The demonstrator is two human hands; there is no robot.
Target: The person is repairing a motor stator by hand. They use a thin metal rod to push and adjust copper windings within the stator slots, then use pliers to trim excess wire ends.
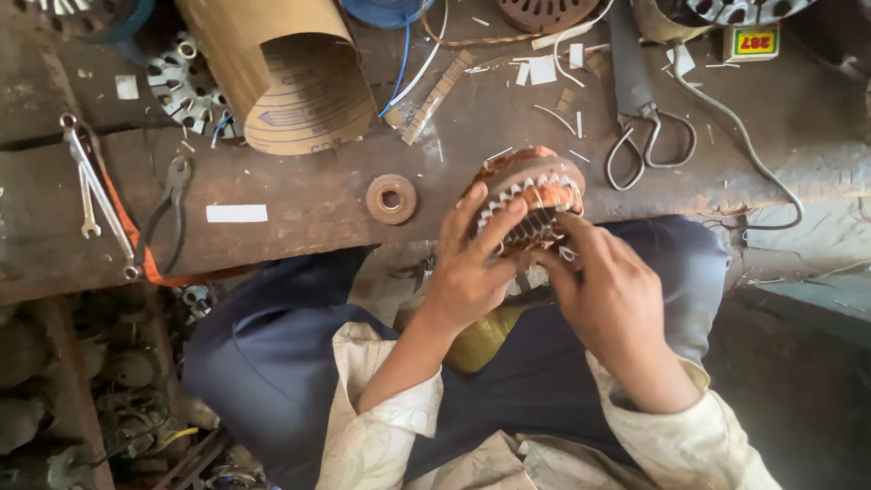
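Together, two hands, left (467,272) and right (608,299), grip one copper-wound stator (535,195) near one scissors (649,136) and one washer (391,199).

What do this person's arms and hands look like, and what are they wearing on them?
Both hands are bare: no gloves, rings or watch show on the left hand or the right hand. The forearms are uncovered too. The sleeves are cream-coloured cloth with a faint pale pattern, rolled or pushed up toward the elbows, loose and creased. Dark blue trousers show beneath them.

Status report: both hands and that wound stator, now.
Left hand and right hand both gripping the stator over the lap. Fingers on its slotted face. Nothing blocking; scissors lie apart on the bench.
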